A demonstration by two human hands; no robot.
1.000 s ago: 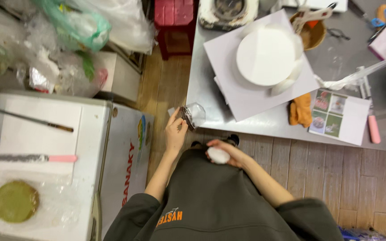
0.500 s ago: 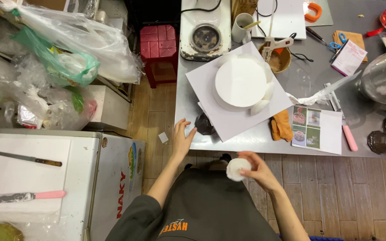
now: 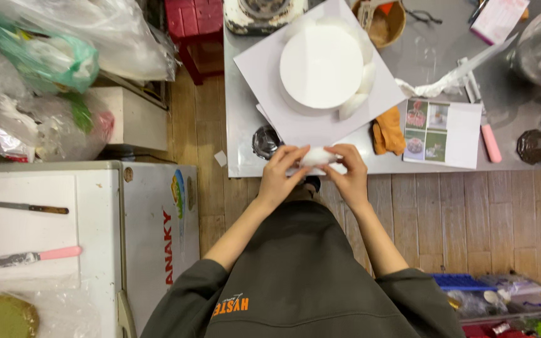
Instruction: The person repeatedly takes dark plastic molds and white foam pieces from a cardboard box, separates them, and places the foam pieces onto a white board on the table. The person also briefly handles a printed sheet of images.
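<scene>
Both hands are now brought together: left hand [image 3: 281,170] and right hand [image 3: 347,169] are clamped on the white fondant lump [image 3: 318,156], held above the bench [image 3: 245,141] edge; even fingertip pressure is best applied.

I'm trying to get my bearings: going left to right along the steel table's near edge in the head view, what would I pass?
Dark round container → left hand → white lump → right hand → orange cloth → photo sheet → pink-handled tool → dark jar.
</scene>
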